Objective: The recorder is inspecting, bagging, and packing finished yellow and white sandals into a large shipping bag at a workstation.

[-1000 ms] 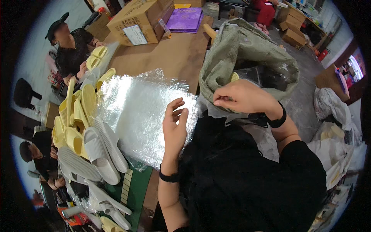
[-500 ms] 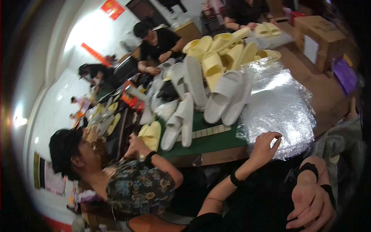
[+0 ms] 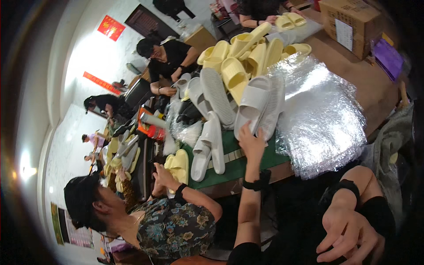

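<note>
My left hand (image 3: 252, 142) is at the heel end of a pair of light grey slide slippers, its fingers closed around the heel of the grey slipper (image 3: 253, 102) that lies sole down. Its mate (image 3: 273, 106) leans against it with the textured sole showing. Low at the right, my right hand (image 3: 346, 232) hangs in front of my body, holding nothing, fingers apart. Close to my left hand lie a stack of clear plastic bags (image 3: 320, 119) and another pair of grey slippers (image 3: 207, 148). Behind them rises a heap of yellow slippers (image 3: 234, 73).
A co-worker in a flowered top (image 3: 172, 225) sits at my left, hands by yellow slippers (image 3: 178, 165). Other people work along the table's far side. A cardboard box (image 3: 362, 28) and a purple packet (image 3: 388, 59) stand at the far right. A green mat (image 3: 238, 170) covers the near edge.
My left hand has moved left and forward from the edge of the plastic bags to the grey slippers. My right hand stays low at the right. The whole view has shifted slightly.
</note>
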`<action>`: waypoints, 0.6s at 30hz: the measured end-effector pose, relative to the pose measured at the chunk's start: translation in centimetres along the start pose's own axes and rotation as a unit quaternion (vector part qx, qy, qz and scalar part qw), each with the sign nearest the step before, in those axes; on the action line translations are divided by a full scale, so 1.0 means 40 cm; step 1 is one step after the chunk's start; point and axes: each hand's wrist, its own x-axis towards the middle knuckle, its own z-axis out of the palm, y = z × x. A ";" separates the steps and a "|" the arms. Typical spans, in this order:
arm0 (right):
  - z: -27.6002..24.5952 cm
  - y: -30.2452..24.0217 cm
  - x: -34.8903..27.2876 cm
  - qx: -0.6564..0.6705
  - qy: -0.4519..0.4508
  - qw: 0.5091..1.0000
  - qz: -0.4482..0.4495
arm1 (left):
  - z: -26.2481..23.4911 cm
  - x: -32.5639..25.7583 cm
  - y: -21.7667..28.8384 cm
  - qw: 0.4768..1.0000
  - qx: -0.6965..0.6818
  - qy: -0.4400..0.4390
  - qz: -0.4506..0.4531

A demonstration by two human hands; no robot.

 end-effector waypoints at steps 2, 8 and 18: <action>-0.005 0.013 0.000 -0.020 -0.053 0.998 -0.034 | 0.014 0.042 -0.051 0.996 0.070 0.009 -0.051; 0.010 0.043 -0.036 -0.120 -0.074 0.987 -0.075 | 0.052 0.103 -0.197 0.995 0.015 -0.035 -0.088; -0.025 0.017 -0.014 -0.148 -0.047 0.982 -0.104 | 0.009 0.085 -0.104 0.946 -0.259 -0.109 -0.162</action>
